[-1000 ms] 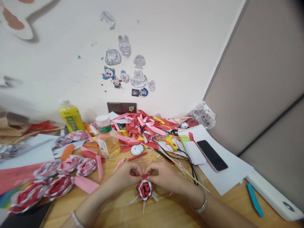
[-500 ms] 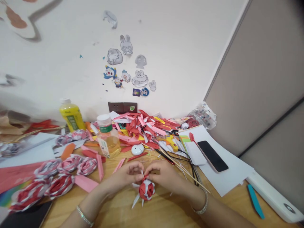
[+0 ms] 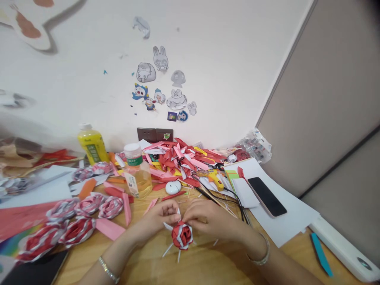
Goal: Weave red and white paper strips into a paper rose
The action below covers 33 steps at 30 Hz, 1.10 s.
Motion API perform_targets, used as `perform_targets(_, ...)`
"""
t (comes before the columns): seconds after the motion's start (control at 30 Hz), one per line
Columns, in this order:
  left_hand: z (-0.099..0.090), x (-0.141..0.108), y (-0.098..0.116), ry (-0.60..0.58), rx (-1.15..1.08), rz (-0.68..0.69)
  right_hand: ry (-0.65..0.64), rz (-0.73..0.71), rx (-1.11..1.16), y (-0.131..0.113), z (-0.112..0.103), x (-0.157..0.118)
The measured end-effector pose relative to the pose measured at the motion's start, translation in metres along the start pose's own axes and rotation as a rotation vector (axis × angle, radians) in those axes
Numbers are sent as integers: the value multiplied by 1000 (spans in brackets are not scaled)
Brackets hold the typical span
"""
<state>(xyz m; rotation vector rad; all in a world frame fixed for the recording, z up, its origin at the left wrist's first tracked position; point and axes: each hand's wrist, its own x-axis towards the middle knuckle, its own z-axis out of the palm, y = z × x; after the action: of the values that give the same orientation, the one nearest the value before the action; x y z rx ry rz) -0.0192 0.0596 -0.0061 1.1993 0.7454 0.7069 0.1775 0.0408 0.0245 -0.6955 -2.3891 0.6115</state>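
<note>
A red and white folded-paper rose hangs between my hands over the wooden table, with thin white strips sticking out at its left and bottom. My left hand pinches a white strip at the rose's upper left, thumb against fingers. At the upper right edge of the rose, the fingertips of my right hand are pressed together on the paper; exactly what they grip is too small to tell. Finished-looking striped paper roses in red, pink and white lie to the left.
A tea-coloured drink bottle and a yellow bottle stand at the back left. Folded paper strips are heaped by the wall. A yellow glue gun, a phone and a teal cutter lie to the right.
The rose has turned so that its open centre faces me more. My right hand's fingers have shifted and closed at its upper right. The view has moved slightly.
</note>
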Motion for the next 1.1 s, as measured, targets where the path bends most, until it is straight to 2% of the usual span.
perform_targets(0.1, -2, 1, -2, 0, 11, 26, 16, 119, 30, -2, -1, -1)
perform_targets(0.27, -7, 8, -13, 7, 1, 70, 33, 72, 7, 3, 8, -2)
perform_targets(0.4, -9, 8, -16, 6, -13, 85, 37, 69, 50, -1, 6, 0)
perform_targets(0.47, -8, 7, -14, -3, -32, 92, 103, 147, 113, -1, 4, 1)
perform_targets(0.57, -9, 5, -10, -17, -92, 106, 247, 362, 251, 10, 4, 2)
perform_targets(0.7, -13, 7, -10, 42, -116, 189, 238, 506, 448, 33, 10, 0)
perform_targets(0.83, -15, 10, -12, 78, -74, 232, 174, 503, 549, 40, 11, -2)
perform_targets(1.1, -8, 8, -9, 143, 132, 193, 200, 452, 574, 33, 6, 0)
